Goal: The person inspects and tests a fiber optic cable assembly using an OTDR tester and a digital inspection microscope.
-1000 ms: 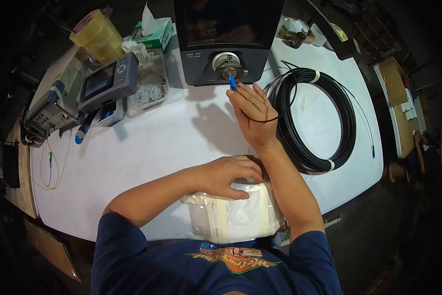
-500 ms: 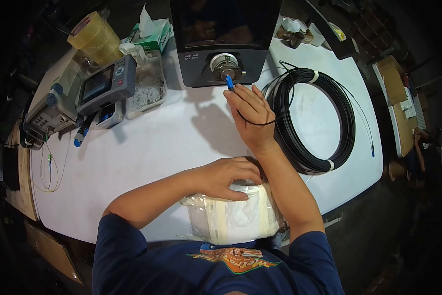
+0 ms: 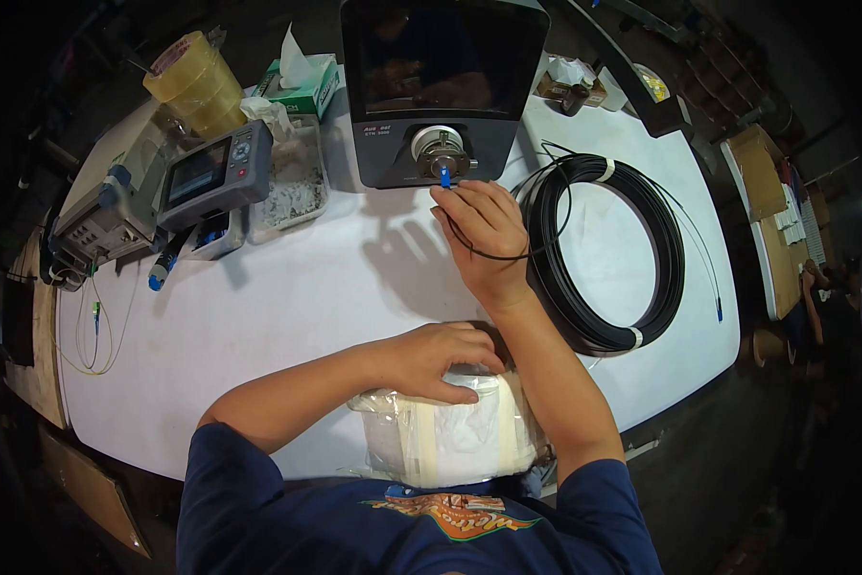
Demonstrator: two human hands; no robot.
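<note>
My right hand (image 3: 489,225) pinches a blue fiber optic connector (image 3: 445,178) at the round metal port (image 3: 442,153) on the front of a dark screen device (image 3: 383,153). A thin black cable (image 3: 508,257) runs from the fingers, across the back of the hand, towards the black cable coil (image 3: 546,287) at the right. Near the table's front edge, my left hand (image 3: 436,359) lies over a white bundle (image 3: 460,436) wrapped in clear plastic, thumb apart from the fingers. The far fingertips of that hand are partly hidden behind the bundle's top.
At the left stand a grey handheld device with a screen (image 3: 249,182), a boxy instrument (image 3: 91,235), tape rolls (image 3: 196,86) and a tub of white scraps (image 3: 292,196). A green tissue box (image 3: 321,91) sits behind. One loose blue-tipped cable end (image 3: 720,313) lies at right.
My right hand's fingers have curled more around the connector, which stands straighter at the port. The whole view has shifted slightly. My left hand stays on the bundle.
</note>
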